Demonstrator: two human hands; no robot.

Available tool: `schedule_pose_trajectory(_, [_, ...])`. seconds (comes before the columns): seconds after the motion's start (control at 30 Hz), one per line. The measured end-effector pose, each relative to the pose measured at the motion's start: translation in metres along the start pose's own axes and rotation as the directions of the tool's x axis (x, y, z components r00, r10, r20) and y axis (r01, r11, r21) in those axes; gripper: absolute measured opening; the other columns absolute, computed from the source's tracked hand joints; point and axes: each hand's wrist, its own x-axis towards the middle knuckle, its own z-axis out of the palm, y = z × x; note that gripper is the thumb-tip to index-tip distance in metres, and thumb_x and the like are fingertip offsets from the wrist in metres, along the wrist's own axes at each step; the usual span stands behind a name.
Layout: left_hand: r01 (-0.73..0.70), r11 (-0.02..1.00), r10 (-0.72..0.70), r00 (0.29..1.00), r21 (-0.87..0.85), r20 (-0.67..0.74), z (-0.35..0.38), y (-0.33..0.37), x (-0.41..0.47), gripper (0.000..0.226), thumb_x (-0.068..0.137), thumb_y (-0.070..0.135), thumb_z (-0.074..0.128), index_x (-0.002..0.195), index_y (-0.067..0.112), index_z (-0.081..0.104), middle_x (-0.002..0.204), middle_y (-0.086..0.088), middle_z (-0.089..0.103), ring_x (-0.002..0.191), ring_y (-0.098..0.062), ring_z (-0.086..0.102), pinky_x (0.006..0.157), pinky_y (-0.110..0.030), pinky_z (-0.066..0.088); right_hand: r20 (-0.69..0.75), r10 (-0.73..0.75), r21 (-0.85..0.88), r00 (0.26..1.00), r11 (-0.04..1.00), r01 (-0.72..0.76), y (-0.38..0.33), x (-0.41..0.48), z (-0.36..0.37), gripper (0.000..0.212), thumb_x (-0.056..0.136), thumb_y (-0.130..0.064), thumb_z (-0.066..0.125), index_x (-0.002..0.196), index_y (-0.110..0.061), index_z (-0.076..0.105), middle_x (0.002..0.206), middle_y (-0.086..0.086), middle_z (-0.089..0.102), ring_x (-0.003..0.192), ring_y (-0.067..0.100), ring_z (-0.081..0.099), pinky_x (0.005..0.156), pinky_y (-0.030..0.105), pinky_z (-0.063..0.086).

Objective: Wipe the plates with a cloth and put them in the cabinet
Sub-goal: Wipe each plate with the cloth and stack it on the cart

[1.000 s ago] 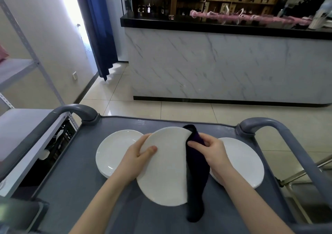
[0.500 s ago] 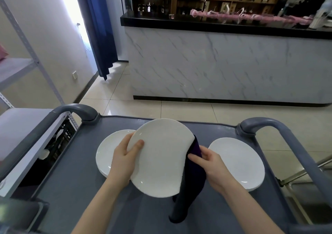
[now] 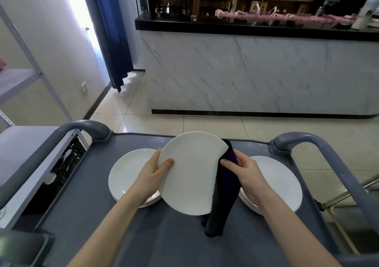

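A white plate is held tilted above the grey cart top. My left hand grips its left rim, thumb on the face. My right hand presses a dark purple cloth against the plate's right rim; the cloth hangs down to the cart. A stack of white plates lies on the cart at the left, partly hidden by my left hand. Another white plate stack lies at the right, partly behind my right wrist.
The cart has grey curved handles at the left and right. A metal shelf rack stands to the left. A marble bar counter with a black top stands across the tiled floor. Blue curtain hangs at back left.
The plate has shifted left, then back right and up. My right hand with the cloth slid down the plate's right rim, then up again to its upper right edge.
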Motion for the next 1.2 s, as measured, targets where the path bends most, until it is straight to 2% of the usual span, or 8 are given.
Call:
schedule_pose_trajectory(0.2, [-0.017, 0.954, 0.009, 1.0, 0.298, 0.028, -0.011, 0.005, 0.008, 0.011, 0.103, 0.036, 0.054, 0.099, 0.044, 0.06, 0.095, 0.01, 0.071, 0.088, -0.009, 0.068, 0.08, -0.037, 0.056, 0.055, -0.039, -0.083, 0.998, 0.996, 0.044, -0.004, 0.001, 0.007, 0.026, 0.09, -0.005, 0.066, 0.11, -0.019, 0.072, 0.106, 0.006, 0.075, 0.102, 0.027, 0.07, 0.089, 0.039, 0.055])
schedule_pose_trajectory(0.33, [0.025, 0.932, 0.071, 0.965, 0.36, -0.253, -0.004, -0.001, -0.005, 0.029, 0.103, 0.035, 0.051, 0.129, 0.048, 0.05, 0.096, 0.009, 0.067, 0.086, -0.007, 0.067, 0.082, -0.037, 0.056, -0.117, -0.261, -0.36, 0.958, 0.91, 0.204, 0.001, -0.012, 0.019, 0.027, 0.091, -0.007, 0.066, 0.112, -0.021, 0.073, 0.102, -0.012, 0.075, 0.098, 0.008, 0.069, 0.09, 0.03, 0.054])
schedule_pose_trajectory(0.4, [0.119, 0.979, -0.063, 0.949, 0.168, -0.309, 0.006, 0.003, -0.012, 0.038, 0.103, 0.041, 0.049, 0.14, 0.044, 0.042, 0.094, -0.001, 0.071, 0.079, -0.014, 0.073, 0.08, -0.041, 0.061, -0.157, -0.389, -0.484, 0.908, 0.832, 0.273, 0.006, -0.026, 0.03, 0.03, 0.092, -0.009, 0.065, 0.114, -0.029, 0.071, 0.1, -0.026, 0.072, 0.094, -0.005, 0.066, 0.082, 0.012, 0.049])
schedule_pose_trajectory(0.47, [0.245, 0.956, -0.27, 0.951, -0.164, -0.153, 0.022, 0.015, -0.018, 0.041, 0.101, 0.053, 0.046, 0.141, 0.053, 0.034, 0.107, -0.01, 0.071, 0.084, -0.022, 0.077, 0.075, -0.04, 0.064, -0.136, -0.471, -0.532, 0.871, 0.777, 0.337, 0.012, -0.042, 0.041, 0.037, 0.092, -0.007, 0.065, 0.117, -0.033, 0.069, 0.102, -0.031, 0.07, 0.094, -0.009, 0.064, 0.079, 0.005, 0.045])
schedule_pose_trajectory(0.67, [0.323, 0.755, -0.457, 0.883, -0.571, -0.105, 0.041, 0.028, -0.01, 0.045, 0.091, 0.054, 0.065, 0.12, 0.028, 0.044, 0.117, -0.02, 0.054, 0.088, -0.036, 0.064, 0.07, -0.045, 0.06, 0.158, -0.673, -0.652, 0.723, 0.478, 0.588, 0.036, -0.077, 0.065, 0.045, 0.087, -0.001, 0.062, 0.129, -0.016, 0.064, 0.131, -0.003, 0.063, 0.124, 0.006, 0.057, 0.104, 0.03, 0.046])
schedule_pose_trajectory(0.8, [0.317, 0.778, -0.485, 0.852, -0.542, -0.198, 0.029, 0.019, -0.007, 0.024, 0.096, 0.03, 0.065, 0.111, 0.03, 0.046, 0.11, -0.01, 0.052, 0.072, -0.025, 0.06, 0.047, -0.03, 0.053, 0.317, -0.554, -0.532, 0.77, 0.567, 0.628, 0.035, -0.081, 0.064, 0.04, 0.094, -0.017, 0.062, 0.133, -0.02, 0.06, 0.142, -0.008, 0.055, 0.133, 0.005, 0.048, 0.11, 0.021, 0.036])
schedule_pose_trajectory(0.97, [0.222, 0.799, -0.349, 0.928, -0.559, -0.13, 0.01, 0.008, -0.015, 0.034, 0.103, 0.017, 0.053, 0.118, 0.049, 0.055, 0.112, -0.006, 0.068, 0.071, -0.022, 0.074, 0.054, -0.038, 0.058, 0.261, -0.287, -0.407, 0.922, 0.833, 0.375, 0.032, -0.073, 0.054, 0.044, 0.096, -0.01, 0.06, 0.127, -0.04, 0.057, 0.132, -0.021, 0.061, 0.128, -0.002, 0.051, 0.109, 0.026, 0.04])
schedule_pose_trajectory(1.2, [0.092, 0.856, -0.214, 0.959, -0.51, -0.186, 0.002, 0.009, -0.023, 0.031, 0.104, 0.02, 0.049, 0.116, 0.046, 0.061, 0.114, -0.002, 0.07, 0.083, -0.021, 0.075, 0.061, -0.039, 0.06, 0.475, -0.264, -0.644, 0.839, 0.545, 0.536, 0.035, -0.071, 0.078, 0.047, 0.101, -0.037, 0.043, 0.146, -0.044, 0.031, 0.155, -0.03, 0.022, 0.146, -0.007, 0.011, 0.119, 0.027, 0.013])
